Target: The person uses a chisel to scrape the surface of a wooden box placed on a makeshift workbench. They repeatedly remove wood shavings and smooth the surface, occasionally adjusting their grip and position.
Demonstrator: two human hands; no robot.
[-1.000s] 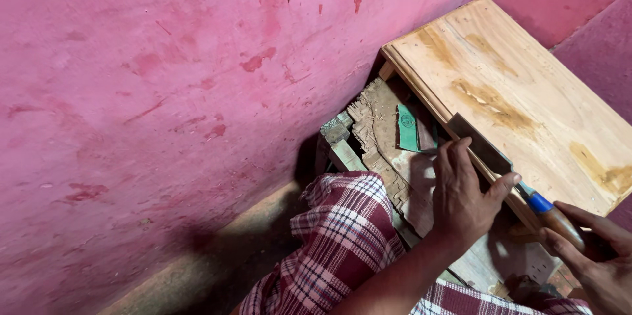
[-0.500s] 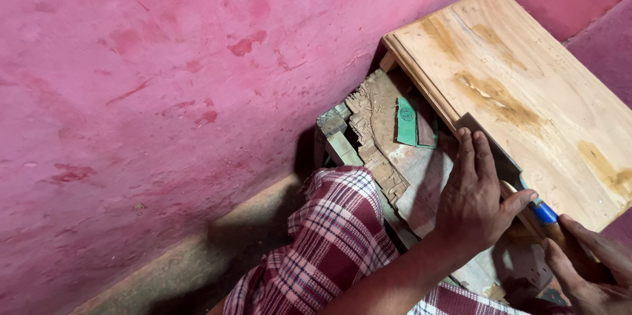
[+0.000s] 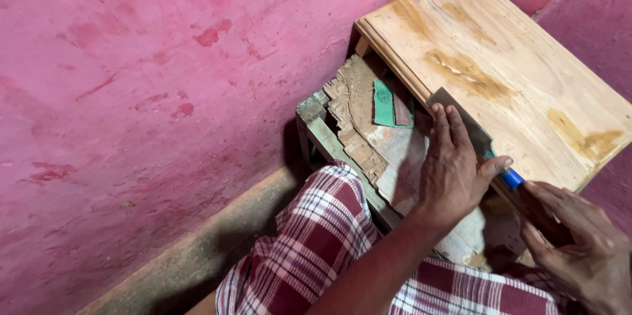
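Observation:
My left hand (image 3: 454, 170) lies flat on the dark metal blade (image 3: 454, 107) of a chisel-like tool, pressing it against the edge of a pale wooden board (image 3: 500, 65). The fingers spread over the blade and the thumb reaches toward a blue collar (image 3: 512, 178) on the tool. My right hand (image 3: 579, 249) wraps the tool's handle just behind that collar at the lower right. The blade's far end shows past my fingertips. The handle itself is hidden in my palm.
A worn carved wooden piece (image 3: 359, 121) lies on a low greenish stool (image 3: 316, 124), with a green packet (image 3: 385, 101) on it. A pink wall (image 3: 164, 78) fills the left. My knee in checked red cloth (image 3: 316, 236) is below. A concrete ledge (image 3: 217, 249) runs along the wall.
The view has shifted slightly up and left. Both hands have stayed on the tool, sliding a little down the board's edge toward me.

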